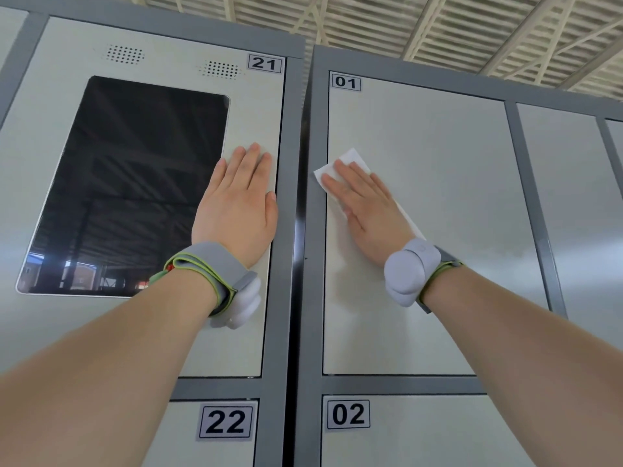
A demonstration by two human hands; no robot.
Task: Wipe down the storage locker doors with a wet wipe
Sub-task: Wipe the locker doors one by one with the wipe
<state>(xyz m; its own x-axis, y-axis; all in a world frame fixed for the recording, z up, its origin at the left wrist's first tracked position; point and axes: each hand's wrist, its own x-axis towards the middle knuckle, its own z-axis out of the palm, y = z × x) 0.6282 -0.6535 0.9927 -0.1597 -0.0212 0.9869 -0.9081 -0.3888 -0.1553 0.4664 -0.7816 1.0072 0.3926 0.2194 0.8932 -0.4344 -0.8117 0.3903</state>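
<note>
A white wet wipe (350, 160) lies flat against the pale grey locker door marked 01 (438, 203), near its left edge. My right hand (365, 210) presses the wipe onto the door with straight fingers; part of the wipe is hidden under the palm. My left hand (237, 203) rests flat with straight fingers on the door marked 21 (67, 55), just right of its dark screen (135, 183). Both wrists wear grey bands.
Dark grey frame posts (293, 230) separate the two locker units. Doors 22 (226, 423) and 02 (349, 414) sit below. More doors (569, 203) continue to the right. A ribbed ceiling (438, 25) is overhead.
</note>
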